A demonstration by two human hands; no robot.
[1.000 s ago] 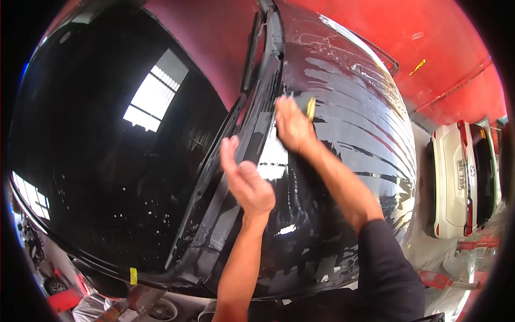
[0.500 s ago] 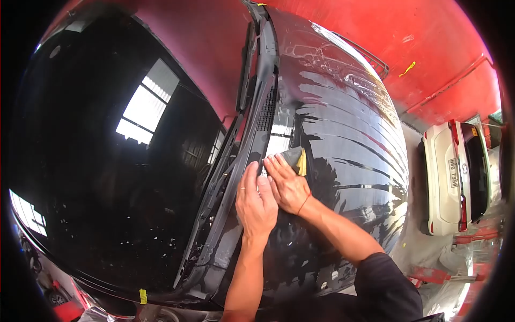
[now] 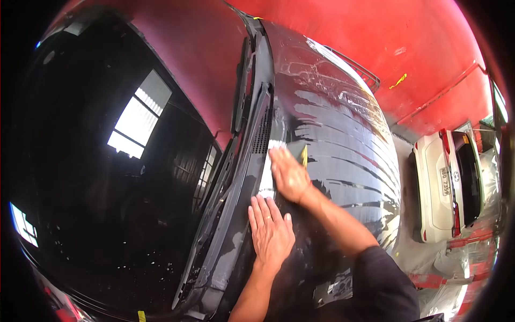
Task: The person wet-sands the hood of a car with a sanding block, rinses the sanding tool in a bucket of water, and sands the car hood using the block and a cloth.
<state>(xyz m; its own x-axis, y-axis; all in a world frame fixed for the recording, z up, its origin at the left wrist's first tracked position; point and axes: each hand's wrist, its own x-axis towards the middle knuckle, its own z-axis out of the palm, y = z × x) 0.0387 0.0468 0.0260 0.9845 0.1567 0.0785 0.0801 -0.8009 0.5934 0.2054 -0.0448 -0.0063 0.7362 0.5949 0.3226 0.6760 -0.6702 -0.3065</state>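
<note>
My left hand lies flat with fingers spread a little on the rear edge of the dark car hood, beside the cowl. Above it and to the right, my right hand presses a grey squeegee-like tool with a yellow edge against the hood. Most of that tool is hidden behind the fingers. Wet streaks and wrinkled film cover the hood's right part. Left of both hands run the black cowl grille and the dark windshield.
A wiper lies along the windshield's base. Behind the car stands a red wall with a yellow scrap on it. A white car is parked at the right. Yellow tape shows at the bottom left.
Since half a second ago, my hands have moved apart: the right one has gone up the hood with the tool, the left one lower and to the right. The view has shifted slightly.
</note>
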